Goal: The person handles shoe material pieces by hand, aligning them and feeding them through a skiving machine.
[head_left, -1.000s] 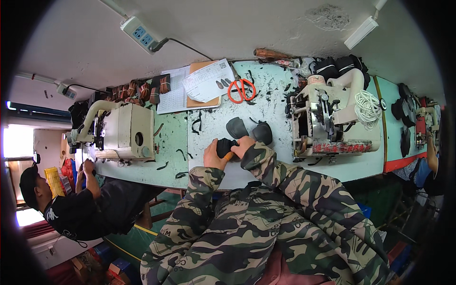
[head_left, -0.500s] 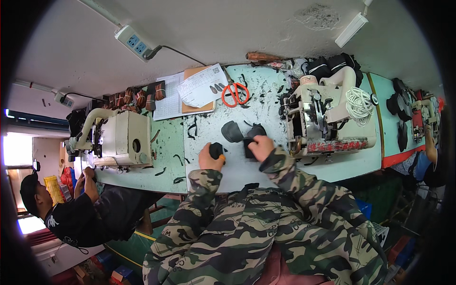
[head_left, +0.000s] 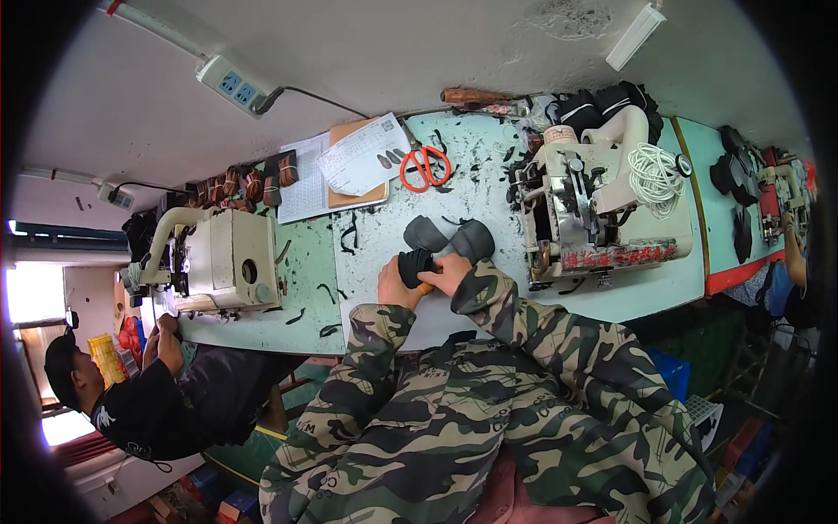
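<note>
Workbench (head_left: 489, 183), pale green and long, runs left to right across the scene with white wall on its far side. Two sewing machines on it: one cream machine (head_left: 218, 262) at left, one bigger cream-and-grey machine (head_left: 594, 210) at right with a coil of white cord (head_left: 653, 170) on top. A third machine (head_left: 777, 196) at the far right edge is too small and bent by the lens to make out. Two people: the wearer in a camouflage jacket (head_left: 471, 410) filling the near middle, and a second person in black (head_left: 131, 402) at near left, hands up at the left machine. Two dark grey leather pieces (head_left: 449, 236) lie flat mid-bench, just beyond the hands. Left hand (head_left: 397, 284) and right hand (head_left: 449, 272) are together at the near edge, both closed around one small black piece (head_left: 415, 262); an orange bit shows between the fingers, can't tell what it is. Fingers wrapped tight, the piece mostly covered by them. One pair of orange-handled scissors (head_left: 425, 166) lies farther back, well apart from the hands. One brown clipboard with white papers (head_left: 353, 162) beside it on the left, plus another printed sheet. One row of brown bundles (head_left: 249, 183) along the far edge at left. Black scraps (head_left: 349, 236) scattered over the bench, too many to count. One power strip (head_left: 234, 86) on the wall, one tube lamp (head_left: 635, 35) at upper right. Heap of black material (head_left: 602, 105) behind the right machine, partly hidden.
</note>
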The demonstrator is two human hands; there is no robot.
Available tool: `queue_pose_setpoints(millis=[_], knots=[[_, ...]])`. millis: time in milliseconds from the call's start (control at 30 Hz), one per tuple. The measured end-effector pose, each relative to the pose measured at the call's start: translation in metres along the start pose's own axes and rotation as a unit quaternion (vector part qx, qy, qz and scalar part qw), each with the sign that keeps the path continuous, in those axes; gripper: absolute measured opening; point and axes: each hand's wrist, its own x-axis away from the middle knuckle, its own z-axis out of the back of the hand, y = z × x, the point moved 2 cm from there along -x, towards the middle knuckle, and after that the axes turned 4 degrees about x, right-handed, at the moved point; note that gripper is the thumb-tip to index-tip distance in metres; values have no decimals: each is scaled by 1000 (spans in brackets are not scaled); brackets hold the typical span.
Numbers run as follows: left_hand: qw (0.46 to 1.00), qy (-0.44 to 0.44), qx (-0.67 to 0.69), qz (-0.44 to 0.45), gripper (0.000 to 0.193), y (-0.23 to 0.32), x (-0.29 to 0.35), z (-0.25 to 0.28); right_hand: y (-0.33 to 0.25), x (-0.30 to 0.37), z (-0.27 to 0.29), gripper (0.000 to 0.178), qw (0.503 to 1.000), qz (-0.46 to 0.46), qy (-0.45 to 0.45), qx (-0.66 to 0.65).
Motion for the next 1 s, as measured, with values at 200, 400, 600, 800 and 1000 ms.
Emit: queue_pose_setpoints(millis=[200, 400, 600, 800, 1000], knots=[[996, -67, 55, 27, 84, -18, -4, 8, 5, -6, -1, 33, 999, -12, -13, -40], [995, -50, 83, 23, 71, -25, -5, 6, 8, -9, -2, 24, 999, -42, -14, -25], [999, 38, -10, -15, 67, -11, -1, -8, 7, 2, -13, 24, 997, 22, 76, 26], [999, 43, 1, 26, 58, -17, -4, -1, -4, -4, 10, 22, 992, 24, 79, 97], [998, 40, -3, 44, 57, -16, 0, 3, -25, -19, 20, 24, 964, 118, 166, 172]])
